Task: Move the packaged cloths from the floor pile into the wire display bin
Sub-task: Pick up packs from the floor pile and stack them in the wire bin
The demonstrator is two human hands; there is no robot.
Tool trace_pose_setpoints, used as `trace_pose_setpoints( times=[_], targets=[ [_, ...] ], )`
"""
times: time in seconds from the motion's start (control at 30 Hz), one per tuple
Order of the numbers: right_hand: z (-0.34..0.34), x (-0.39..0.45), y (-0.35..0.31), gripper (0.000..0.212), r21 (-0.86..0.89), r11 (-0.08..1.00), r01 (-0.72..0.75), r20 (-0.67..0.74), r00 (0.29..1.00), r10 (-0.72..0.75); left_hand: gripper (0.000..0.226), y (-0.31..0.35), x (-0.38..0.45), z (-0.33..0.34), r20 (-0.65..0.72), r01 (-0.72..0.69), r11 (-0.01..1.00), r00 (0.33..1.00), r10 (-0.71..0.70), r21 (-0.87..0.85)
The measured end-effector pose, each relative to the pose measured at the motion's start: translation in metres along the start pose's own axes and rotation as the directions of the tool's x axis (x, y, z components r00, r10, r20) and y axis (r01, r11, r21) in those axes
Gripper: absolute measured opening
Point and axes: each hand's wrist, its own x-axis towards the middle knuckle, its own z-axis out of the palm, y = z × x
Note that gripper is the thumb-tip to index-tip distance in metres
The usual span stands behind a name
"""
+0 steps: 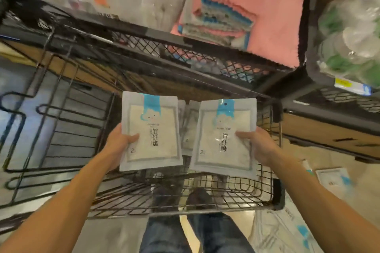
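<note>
- Racks of bent black wire [51, 121] stand at your far left, over a grey floor.
- Your left hand [119, 141] grips the left packaged cloth [151, 131] at its left edge — thumb laid across the front, the other fingers hidden behind the pack. The pack is held upright over the wire display bin [205, 193], its blue tab at the top.
- Between the two held packs, more pale packs [188, 127] show inside the bin; how many, you cannot tell.
- Your right hand [261, 146] holds the right packaged cloth [224, 137] at its right edge in the same way: thumb on the front, fingers clamped behind it. This pack tilts slightly and hangs just beside the left one, not touching it.
- Through the bin's mesh floor you see your two dark shoes [185, 199] and blue jeans [195, 234].
- Above the bin, a black mesh shelf [185, 51] carries clear-wrapped goods and a stack of pink cloths with blue trim [257, 12].
- On the floor at lower right lie more white-and-blue packs [287, 230], some in a clear bag — the pile itself is blurred.
- At far right, another shelf holds wrapped green and white items [353, 41].
</note>
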Motion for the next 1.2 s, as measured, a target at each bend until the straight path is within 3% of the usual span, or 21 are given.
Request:
trace_pose_setpoints(
  times=[0.13,0.23,0.27,0.33,0.4,0.43,0.53,0.7,0.8,0.93,1.0,1.1,1.2],
  targets=[
    [0.024,0.059,0.022,0.037,-0.039,0.998,-0.044,-0.032,0.999,0.043,0.038,-0.027,0.071,0.011,0.008,0.045,0.998,0.999,-0.045,0.052],
    [0.039,0.104,0.042,0.049,-0.02,0.998,-0.055,-0.084,0.995,0.053,0.047,-0.048,0.124,0.017,0.027,0.049,0.994,0.998,-0.052,0.095],
    [0.044,0.116,0.049,0.047,-0.038,0.998,-0.05,-0.1,0.994,0.046,0.05,-0.053,0.137,0.02,0.039,0.039,0.994,0.998,-0.043,0.106],
    [0.052,0.134,0.063,0.022,-0.04,0.998,-0.038,-0.14,0.99,0.032,0.054,-0.057,0.149,0.03,0.034,-0.006,0.984,0.999,0.0,0.178],
    [0.056,0.151,0.076,0.017,-0.056,0.998,-0.028,-0.223,0.975,0.015,0.059,-0.061,0.156,0.039,-0.042,-0.036,0.967,0.998,0.048,0.252],
    [0.059,0.156,0.081,0.02,-0.095,0.995,-0.022,-0.274,0.962,-0.005,0.063,-0.064,0.159,0.042,-0.074,-0.047,0.964,0.995,0.068,0.261],
    [0.062,0.173,0.098,0.065,-0.265,0.964,-0.023,-0.384,0.92,-0.083,0.072,-0.074,0.158,0.047,-0.142,-0.083,0.912,0.978,0.152,0.401],
    [0.07,0.176,0.099,0.044,-0.523,0.85,-0.061,-0.449,0.867,-0.214,0.064,-0.084,0.157,0.06,-0.184,-0.123,0.793,0.941,0.285,0.597],
    [0.071,0.179,0.1,0.051,-0.587,0.806,-0.077,-0.453,0.856,-0.248,0.061,-0.084,0.155,0.068,-0.157,-0.128,0.677,0.926,0.343,0.725],
    [0.072,0.18,0.096,0.076,-0.688,0.713,-0.133,-0.465,0.835,-0.293,0.069,-0.076,0.154,0.07,-0.027,-0.147,0.384,0.911,0.412,0.912],
    [0.073,0.174,0.087,0.091,-0.766,0.617,-0.18,-0.457,0.828,-0.326,0.074,-0.071,0.152,0.067,0.048,-0.167,0.239,0.899,0.436,0.957],
    [0.074,0.156,0.07,0.105,-0.864,0.479,-0.157,-0.36,0.857,-0.368,0.071,-0.061,0.139,0.063,0.11,-0.212,0.15,0.858,0.501,0.966],
    [0.065,0.122,0.043,0.086,-0.911,0.409,-0.047,-0.231,0.881,-0.412,0.065,-0.031,0.111,0.068,0.112,-0.212,0.108,0.808,0.578,0.971]
  ],
)
